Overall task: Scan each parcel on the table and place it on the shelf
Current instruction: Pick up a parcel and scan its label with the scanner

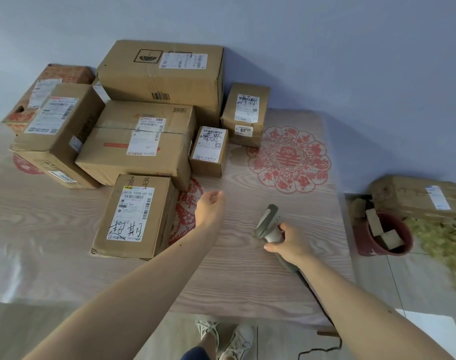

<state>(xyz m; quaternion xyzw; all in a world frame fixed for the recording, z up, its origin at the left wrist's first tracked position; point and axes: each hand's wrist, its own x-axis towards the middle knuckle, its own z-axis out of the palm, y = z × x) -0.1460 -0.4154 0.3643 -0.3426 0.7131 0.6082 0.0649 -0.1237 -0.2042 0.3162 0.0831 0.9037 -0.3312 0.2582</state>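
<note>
Just left of the empty, loosely spread left hand [210, 203] stands the nearest parcel [133, 216] on the table [247, 268], long axis running away, while the right hand [290, 242], farther off, grasps the scanner [268, 224].

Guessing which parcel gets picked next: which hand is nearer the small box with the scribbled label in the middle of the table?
Left. The left hand hovers open just in front of the small box. The right hand is farther back and to the right, gripping the scanner.
</note>
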